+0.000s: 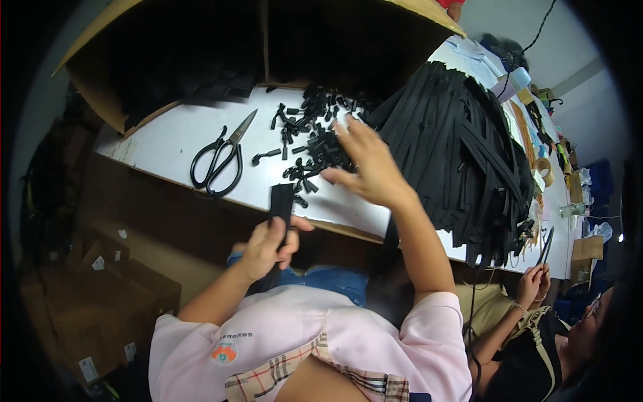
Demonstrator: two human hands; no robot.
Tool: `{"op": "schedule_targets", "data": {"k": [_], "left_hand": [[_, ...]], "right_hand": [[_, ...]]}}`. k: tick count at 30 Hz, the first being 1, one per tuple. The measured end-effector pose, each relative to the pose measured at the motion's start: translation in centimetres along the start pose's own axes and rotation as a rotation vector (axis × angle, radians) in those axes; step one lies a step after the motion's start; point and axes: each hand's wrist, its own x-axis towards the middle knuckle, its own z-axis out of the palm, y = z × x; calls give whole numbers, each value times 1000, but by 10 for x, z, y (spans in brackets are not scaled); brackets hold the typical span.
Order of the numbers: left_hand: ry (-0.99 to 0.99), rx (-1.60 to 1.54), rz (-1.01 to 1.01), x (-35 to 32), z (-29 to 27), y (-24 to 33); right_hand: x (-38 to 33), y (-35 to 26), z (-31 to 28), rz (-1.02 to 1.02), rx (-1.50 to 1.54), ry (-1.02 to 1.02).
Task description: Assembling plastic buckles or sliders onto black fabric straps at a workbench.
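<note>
My left hand is closed around a flat black strap, whose end stands up past the fingers at the table's near edge. Over the heap of small black plastic pieces, my right hand hangs with thumb and fingers spread and slightly blurred. Nothing shows in its grasp, though its fingertips partly cover the heap. Left of these pieces lies a pair of black-handled scissors, its blades pointing away from me. A thick stack of long black straps drapes over the table to the right.
A large open cardboard box with black contents stands at the back of the white table. Brown cartons are on the floor at left. At right, a co-worker's hands hold a dark thin tool, near a tape roll.
</note>
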Motion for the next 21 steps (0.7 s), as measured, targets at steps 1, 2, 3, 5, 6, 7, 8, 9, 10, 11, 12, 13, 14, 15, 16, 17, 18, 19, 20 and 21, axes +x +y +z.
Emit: {"op": "schedule_targets", "data": {"k": [1, 2, 3, 5, 6, 7, 8, 9, 10, 11, 12, 13, 14, 15, 16, 17, 18, 19, 20, 21], "left_hand": [[-27, -24, -37, 0, 6, 2], [-53, -46, -64, 3, 13, 3], [-50, -111, -72, 2, 17, 2], [29, -195, -59, 0, 13, 7], [62, -243, -56, -1, 6, 13], [120, -254, -21, -2, -2, 21], [173, -262, 14, -6, -13, 33], [216, -227, 107, -10, -25, 45], [343, -71, 173, -16, -39, 60], [501, 145, 293, -20, -51, 76], [614, 383, 323, -16, -61, 94], [739, 611, 503, -6, -71, 107], [778, 956, 506, 3, -91, 122], [848, 1198, 452, 15, -97, 140], [871, 1463, 497, 29, -106, 151], [831, 1658, 715, 50, -131, 147], [801, 1800, 515, 70, -144, 144], [711, 1873, 487, 92, -158, 135], [622, 1945, 460, 111, -173, 126], [592, 1997, 535, 119, -164, 129]], "right_hand": [[1, -9, 14, 15, -88, 1], [3, -10, 27, 23, -180, 8], [-3, -4, 37, 64, -222, -70], [-11, -9, 32, 51, -257, -79], [-16, -8, 28, 45, -267, -96], [-22, -8, 25, 56, -260, -92], [-27, -10, 21, 71, -255, -85], [-35, -15, 15, 76, -272, -75], [-42, -26, 8, 66, -236, -37], [-50, -33, 7, 66, -197, -19], [-62, -34, 10, 84, -168, -6], [-74, -37, 11, 73, -138, 27], [-87, -40, 15, 67, -104, 59], [-95, -43, 21, 49, -90, 104], [-97, -46, 27, 43, -83, 109], [-98, -48, 34, 46, -51, 165], [-99, -46, 41, 60, -27, 223], [-98, -43, 48, 60, -85, 294], [-96, -42, 52, 62, -92, 310], [-104, -43, 46, 87, -86, 365]]}}
